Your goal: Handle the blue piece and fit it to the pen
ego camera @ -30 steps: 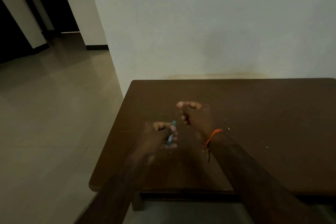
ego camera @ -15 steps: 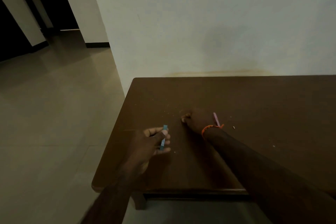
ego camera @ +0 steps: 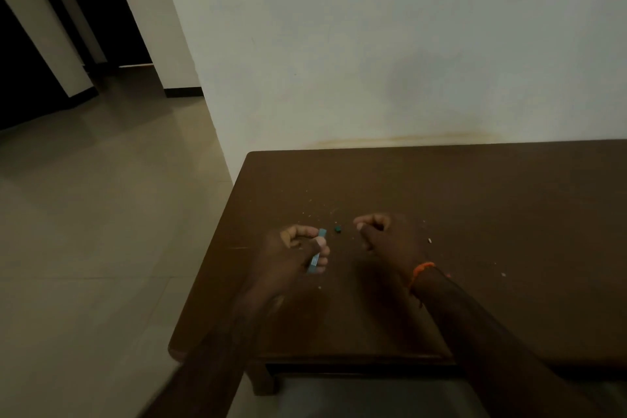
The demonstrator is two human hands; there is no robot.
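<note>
My left hand point(ego camera: 298, 251) hovers over the left part of the dark brown table point(ego camera: 492, 200) and pinches a thin light-blue stick point(ego camera: 316, 252) between thumb and fingers. My right hand point(ego camera: 386, 236) is just to its right, with the fingers curled into a loose fist. Nothing shows inside that fist. An orange thread band point(ego camera: 420, 272) is tied round the right wrist. A small dark teal piece point(ego camera: 337, 229) lies on the table between the two hands, touching neither.
Tiny pale crumbs point(ego camera: 429, 241) are scattered on the tabletop around and beyond the hands. The table stands against a white wall point(ego camera: 373, 44). A tiled floor point(ego camera: 84, 231) lies to the left, with a dark doorway point(ego camera: 20, 71) at the far left.
My right hand lifted off the table and curled up beside the left. A pink thing seen by its wrist is out of sight. The teal piece now shows between the hands.
</note>
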